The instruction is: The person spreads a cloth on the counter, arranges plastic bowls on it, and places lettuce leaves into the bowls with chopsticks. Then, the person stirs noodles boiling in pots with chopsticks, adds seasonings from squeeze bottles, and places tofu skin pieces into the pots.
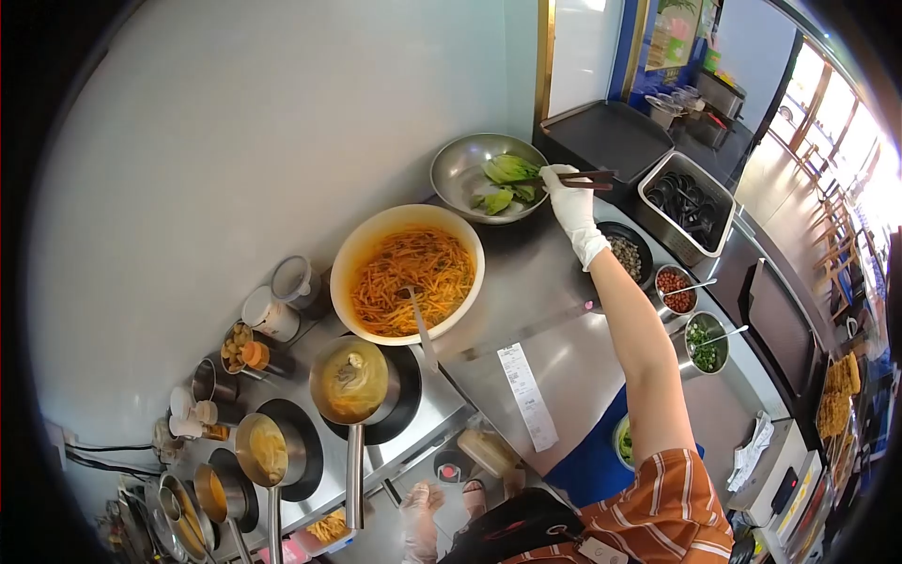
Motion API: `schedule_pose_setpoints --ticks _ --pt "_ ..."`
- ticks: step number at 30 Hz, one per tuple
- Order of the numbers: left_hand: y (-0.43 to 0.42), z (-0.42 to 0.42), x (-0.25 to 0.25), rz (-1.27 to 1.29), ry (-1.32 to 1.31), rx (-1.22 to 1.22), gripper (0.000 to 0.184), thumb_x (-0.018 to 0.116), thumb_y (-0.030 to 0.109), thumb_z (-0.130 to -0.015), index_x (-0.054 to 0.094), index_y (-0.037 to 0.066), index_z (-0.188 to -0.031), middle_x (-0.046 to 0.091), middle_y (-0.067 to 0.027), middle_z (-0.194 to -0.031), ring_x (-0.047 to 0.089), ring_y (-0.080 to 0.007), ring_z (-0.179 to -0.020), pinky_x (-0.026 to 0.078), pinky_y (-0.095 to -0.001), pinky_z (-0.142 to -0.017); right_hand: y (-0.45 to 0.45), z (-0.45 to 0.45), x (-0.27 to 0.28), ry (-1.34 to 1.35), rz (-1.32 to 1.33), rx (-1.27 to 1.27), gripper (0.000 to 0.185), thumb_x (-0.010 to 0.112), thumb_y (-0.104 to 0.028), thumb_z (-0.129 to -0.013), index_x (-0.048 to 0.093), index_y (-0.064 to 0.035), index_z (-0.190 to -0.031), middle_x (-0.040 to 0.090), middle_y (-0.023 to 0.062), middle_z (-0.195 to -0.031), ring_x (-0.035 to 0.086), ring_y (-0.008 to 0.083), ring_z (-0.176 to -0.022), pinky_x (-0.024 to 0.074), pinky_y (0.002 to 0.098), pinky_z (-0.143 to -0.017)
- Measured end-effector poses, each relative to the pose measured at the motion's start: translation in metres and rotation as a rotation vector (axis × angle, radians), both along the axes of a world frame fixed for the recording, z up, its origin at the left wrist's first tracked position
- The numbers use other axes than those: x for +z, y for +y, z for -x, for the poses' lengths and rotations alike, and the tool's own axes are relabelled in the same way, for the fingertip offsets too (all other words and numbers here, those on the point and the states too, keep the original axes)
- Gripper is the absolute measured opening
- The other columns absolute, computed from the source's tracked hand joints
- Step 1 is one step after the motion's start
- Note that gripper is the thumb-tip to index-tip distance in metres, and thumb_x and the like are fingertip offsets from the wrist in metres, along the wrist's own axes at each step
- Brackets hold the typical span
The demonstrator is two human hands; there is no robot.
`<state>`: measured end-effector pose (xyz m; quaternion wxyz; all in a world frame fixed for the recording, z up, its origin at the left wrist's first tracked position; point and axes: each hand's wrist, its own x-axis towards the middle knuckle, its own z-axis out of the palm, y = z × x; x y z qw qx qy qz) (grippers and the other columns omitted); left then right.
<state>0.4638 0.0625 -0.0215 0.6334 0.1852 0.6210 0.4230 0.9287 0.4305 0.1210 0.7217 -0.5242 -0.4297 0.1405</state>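
Bench point(587, 352); by the wall point(254, 122), steel bowl point(456, 179) holding greens point(512, 169). Right hand point(569, 202) closed round chopsticks point(599, 175), tips among leaves; left hand point(422, 505) low, its opening and grasp can't be told. Best: pinch firmly, lift over the rim. Pale bowl point(342, 273) crowds one side; bare bench opens towards the body.

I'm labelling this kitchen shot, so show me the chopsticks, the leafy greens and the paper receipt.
Chopsticks point(594, 175): head view, on the shaft of one stick.
Leafy greens point(511, 168): head view, on the larger clump.
Paper receipt point(527, 397): head view, midway along the strip.
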Motion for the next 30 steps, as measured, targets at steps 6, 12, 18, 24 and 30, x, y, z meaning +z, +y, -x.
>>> schedule_pose_setpoints --ticks 6,12,18,24,30 --pt "0.016 0.003 -0.004 -0.015 -0.008 0.002 0.032 0.060 0.022 -0.093 0.057 -0.003 -0.112 0.066 -0.0114 -0.087 0.064 -0.0192 -0.073 0.054 -0.0313 -0.068 0.000 -0.012 0.007 -0.051 0.017 -0.028 0.011 0.070 -0.011 -0.082 0.068 -0.0002 -0.082 0.067 0.0054 -0.073 0.061 0.0120 -0.068 0.0476 0.0276 -0.064" --pt "0.014 0.008 -0.006 0.002 0.030 0.001 0.031 0.059 0.022 -0.093 0.058 -0.003 -0.112 0.066 -0.0113 -0.087 0.065 -0.0194 -0.074 0.055 -0.0316 -0.069 0.007 -0.010 -0.023 -0.071 0.085 -0.114 0.017 0.069 -0.015 -0.083 0.068 0.0015 -0.082 0.068 0.0089 -0.073 0.063 0.0167 -0.066 0.0486 0.0298 -0.063" --pt "0.008 0.001 -0.008 0.048 0.029 -0.041 0.030 0.057 0.022 -0.095 0.058 -0.002 -0.113 0.066 -0.0115 -0.088 0.065 -0.0210 -0.076 0.054 -0.0315 -0.068 -0.007 0.002 -0.008 -0.208 0.067 -0.074 0.016 0.067 -0.014 -0.084 0.068 0.0014 -0.083 0.068 0.0099 -0.077 0.065 0.0189 -0.072 0.0489 0.0309 -0.067" --pt "0.009 0.004 -0.009 0.044 0.016 -0.081 0.029 0.054 0.021 -0.096 0.058 -0.001 -0.114 0.066 -0.0115 -0.088 0.066 -0.0216 -0.076 0.053 -0.0312 -0.067 -0.004 -0.016 -0.019 -0.211 0.101 -0.106 0.016 0.067 -0.015 -0.084 0.068 0.0010 -0.083 0.067 0.0101 -0.077 0.065 0.0208 -0.072 0.0487 0.0309 -0.068" --pt "0.008 0.013 -0.014 0.054 0.019 -0.059 0.028 0.055 0.021 -0.095 0.058 -0.001 -0.113 0.066 -0.0120 -0.090 0.066 -0.0219 -0.075 0.055 -0.0300 -0.065 -0.005 -0.013 -0.013 -0.211 0.013 -0.137 0.014 0.066 -0.013 -0.086 0.067 0.0007 -0.088 0.065 0.0041 -0.076 0.060 0.0103 -0.070 0.0485 0.0247 -0.067"
